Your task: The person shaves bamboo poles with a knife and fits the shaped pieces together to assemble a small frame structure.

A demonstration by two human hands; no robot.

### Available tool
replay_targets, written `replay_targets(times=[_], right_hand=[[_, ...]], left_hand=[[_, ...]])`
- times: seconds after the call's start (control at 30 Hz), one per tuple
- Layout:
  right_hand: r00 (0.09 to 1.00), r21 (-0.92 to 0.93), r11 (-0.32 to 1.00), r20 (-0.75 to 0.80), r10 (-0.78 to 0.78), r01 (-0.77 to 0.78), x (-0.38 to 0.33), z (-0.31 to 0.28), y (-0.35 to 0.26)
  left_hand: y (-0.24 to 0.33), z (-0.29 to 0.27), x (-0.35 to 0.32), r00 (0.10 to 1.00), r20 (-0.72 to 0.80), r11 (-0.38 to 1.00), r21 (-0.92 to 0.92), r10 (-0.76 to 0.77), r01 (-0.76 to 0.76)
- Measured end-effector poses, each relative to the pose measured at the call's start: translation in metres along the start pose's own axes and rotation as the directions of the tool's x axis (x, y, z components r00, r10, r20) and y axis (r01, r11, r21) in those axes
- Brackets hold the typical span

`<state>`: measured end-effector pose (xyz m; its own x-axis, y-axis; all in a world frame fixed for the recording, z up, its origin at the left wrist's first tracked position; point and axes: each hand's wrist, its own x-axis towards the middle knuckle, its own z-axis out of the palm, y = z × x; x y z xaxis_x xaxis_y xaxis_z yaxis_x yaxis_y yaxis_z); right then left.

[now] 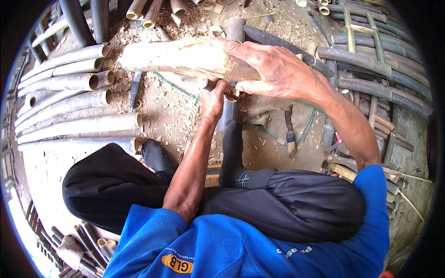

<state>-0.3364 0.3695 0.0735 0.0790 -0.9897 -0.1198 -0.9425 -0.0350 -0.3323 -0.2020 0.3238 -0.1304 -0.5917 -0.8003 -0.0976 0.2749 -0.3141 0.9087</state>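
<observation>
A thick, pale length of bamboo [171, 56] with a shaved, fibrous surface lies crosswise in front of me. My right hand [278, 69] grips its right end, fingers over the top and thumb below. Just under it, my left hand [214, 99] is closed round a short wooden-handled tool [207, 84]; a dark part of it sticks out past the fist on the right, and its exact kind is hidden. Below the hands, a grey bamboo tube [229, 112] meets my dark-socked foot [232, 143].
Several bamboo tubes [69, 82] lie stacked at the left. A dark-handled tool [135, 90] and a wooden-handled tool [289, 129] lie on the ground among shavings [157, 104]. A long dark piece [287, 48] lies behind my right hand. Bamboo racks [371, 60] fill the right.
</observation>
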Motion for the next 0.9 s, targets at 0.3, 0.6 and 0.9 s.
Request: replay_targets(times=[0.3, 0.6, 0.9], right_hand=[[0.999, 0.022, 0.999, 0.026, -0.026, 0.025, 0.003, 0.004, -0.006], [0.995, 0.045, 0.996, -0.065, -0.073, 0.076, 0.005, -0.001, -0.008], [0.993, 0.073, 0.994, -0.083, -0.079, 0.085, 0.006, -0.001, -0.007]], left_hand=[[-0.017, 0.007, -0.003, 0.966, -0.244, 0.978, -0.205, -0.086, 0.035], [0.004, 0.007, 0.003, 0.996, -0.045, 0.979, -0.193, -0.081, 0.071], [-0.021, 0.007, 0.002, 0.956, -0.22, 0.906, -0.415, -0.195, 0.089]])
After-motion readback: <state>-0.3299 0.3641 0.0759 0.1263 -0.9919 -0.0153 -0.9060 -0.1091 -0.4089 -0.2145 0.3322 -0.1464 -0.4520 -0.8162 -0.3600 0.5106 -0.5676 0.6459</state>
